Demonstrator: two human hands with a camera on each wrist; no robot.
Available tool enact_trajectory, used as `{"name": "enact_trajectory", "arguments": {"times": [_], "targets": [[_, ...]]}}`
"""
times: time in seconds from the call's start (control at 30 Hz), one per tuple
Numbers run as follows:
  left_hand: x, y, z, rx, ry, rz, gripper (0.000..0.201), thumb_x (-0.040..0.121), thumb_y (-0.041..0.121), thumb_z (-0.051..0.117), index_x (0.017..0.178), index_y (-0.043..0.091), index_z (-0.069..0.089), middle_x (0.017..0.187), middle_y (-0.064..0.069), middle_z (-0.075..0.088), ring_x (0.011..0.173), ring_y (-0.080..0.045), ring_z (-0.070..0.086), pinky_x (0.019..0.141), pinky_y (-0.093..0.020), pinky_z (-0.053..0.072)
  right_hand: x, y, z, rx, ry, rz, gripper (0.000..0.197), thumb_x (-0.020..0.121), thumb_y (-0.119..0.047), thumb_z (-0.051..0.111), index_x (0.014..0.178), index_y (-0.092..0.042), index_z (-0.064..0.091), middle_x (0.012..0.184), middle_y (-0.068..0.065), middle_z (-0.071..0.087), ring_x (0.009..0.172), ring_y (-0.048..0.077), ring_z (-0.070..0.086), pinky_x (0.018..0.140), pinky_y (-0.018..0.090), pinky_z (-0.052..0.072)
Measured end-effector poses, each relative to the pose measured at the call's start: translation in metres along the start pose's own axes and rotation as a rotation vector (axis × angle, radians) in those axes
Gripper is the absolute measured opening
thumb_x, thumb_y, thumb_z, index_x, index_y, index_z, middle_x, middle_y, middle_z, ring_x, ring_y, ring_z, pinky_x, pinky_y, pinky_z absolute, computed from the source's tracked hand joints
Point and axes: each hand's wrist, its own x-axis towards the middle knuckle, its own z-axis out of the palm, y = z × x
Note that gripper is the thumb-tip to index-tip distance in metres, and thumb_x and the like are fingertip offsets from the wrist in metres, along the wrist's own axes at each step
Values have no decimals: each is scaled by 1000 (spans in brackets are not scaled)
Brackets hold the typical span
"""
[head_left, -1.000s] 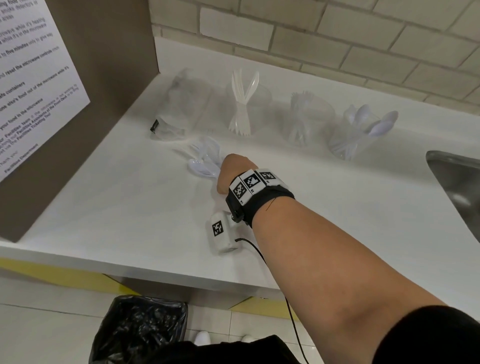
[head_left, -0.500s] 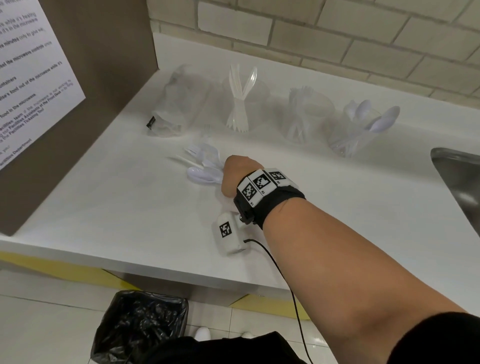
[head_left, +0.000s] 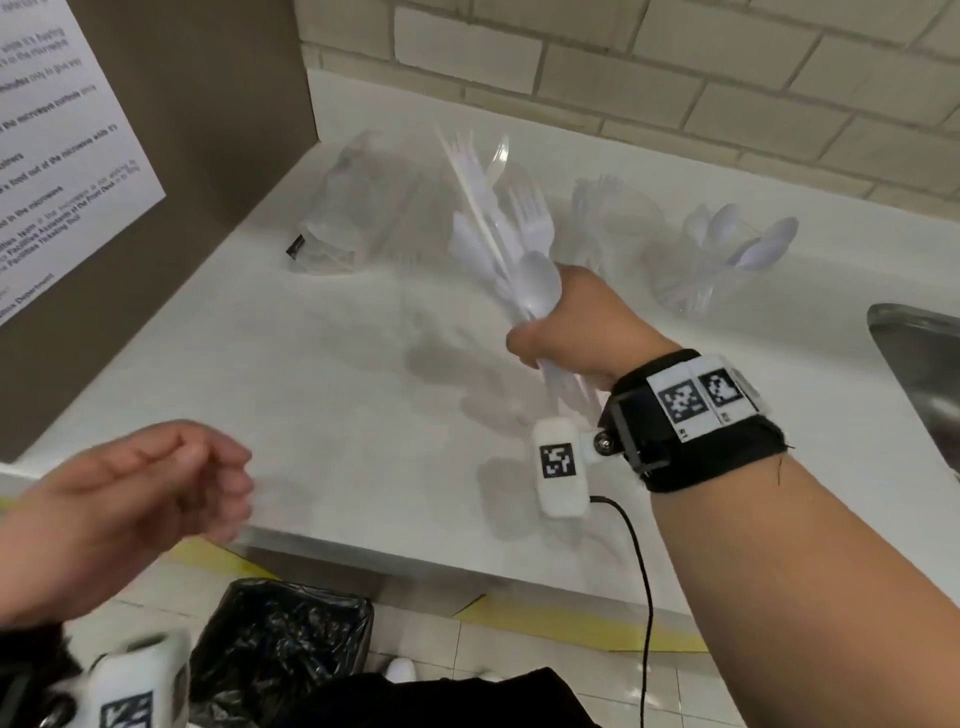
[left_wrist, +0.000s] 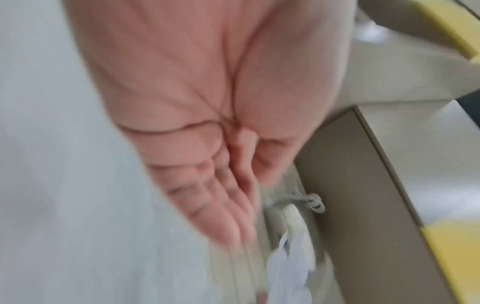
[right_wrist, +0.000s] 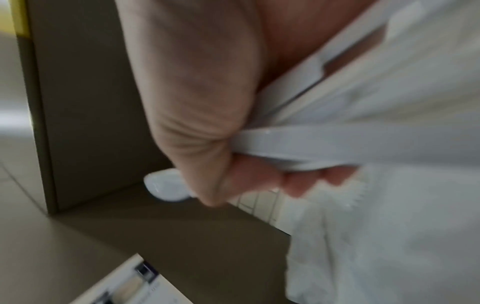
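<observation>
The white counter (head_left: 322, 374) spreads under and ahead of both hands, with a metal sink (head_left: 919, 364) to the right of the right hand and a black bin bag (head_left: 280, 654) on the floor below the left one. A clear cup of spoons (head_left: 717, 265) stands just beyond the right hand (head_left: 576, 327), whose fingers curl tight round a bundle of white plastic cutlery (head_left: 511, 244), held above the counter, heads fanning up from the fist. The left hand (head_left: 150, 483) hovers well to its left, fingers loosely curled, holding nothing.
</observation>
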Motion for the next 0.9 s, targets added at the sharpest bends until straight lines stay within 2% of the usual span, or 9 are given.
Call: {"name": "enact_trajectory", "arguments": {"times": [0.03,0.07,0.13,0.3,0.47,0.57,0.7,0.83,0.9], "targets": [[11,16,25,-72,41,47,29,77,32,57,86,9,73,80,-12,72,72,-25,72,60,-38,60,0,-8,-4,189,66,-29,20,62,0,69,74,-11,57,66,2,56,59,19,54,56,26,45],[23,35,52,-171,-42,80,28,75,33,61,88,12,74,86,-10,72,79,-22,72,66,-34,60,2,-14,-8,371,130,-74,18,59,2,66,69,-9,57,64,5,55,60,22,54,57,31,46],[45,58,100,-278,-128,84,41,70,38,74,103,13,72,104,-11,71,99,-24,70,82,-38,58,5,-26,-10,645,176,-167,15,56,5,61,65,-6,57,64,9,54,63,25,53,59,35,45],[84,60,164,-397,-215,-368,61,94,51,39,129,3,51,125,-24,55,125,-42,50,110,-55,34,3,-47,-6,863,176,-369,24,53,9,58,59,-14,60,65,9,53,66,27,51,66,40,43],[98,56,186,-589,-295,-428,70,98,51,28,122,-8,59,130,-33,54,122,-44,53,112,-52,31,1,-33,3,727,220,-398,24,59,6,68,70,-15,68,68,7,61,68,26,61,70,47,53],[99,53,192,-611,-343,-432,66,100,49,27,120,-4,61,118,-26,62,115,-41,60,112,-52,30,1,-21,9,675,299,-363,28,60,3,70,86,7,61,71,8,64,68,22,64,66,39,55],[100,49,200,-634,-383,-525,62,98,47,33,107,-5,67,124,-29,57,129,-46,45,111,-58,29,1,-15,9,691,360,-336,31,59,3,70,88,11,61,73,7,65,67,17,64,62,28,51],[100,53,208,-680,-313,-413,44,100,31,37,113,-2,64,109,-22,67,103,-34,66,100,-52,45,4,-7,13,680,362,-322,38,58,-1,69,93,10,60,75,10,65,69,21,65,64,31,53],[103,59,209,-681,-308,-356,37,98,27,43,115,6,68,110,-16,70,95,-28,70,94,-50,50,4,-1,16,686,340,-296,29,58,-1,66,86,5,62,72,10,64,68,23,64,63,34,53]]}}
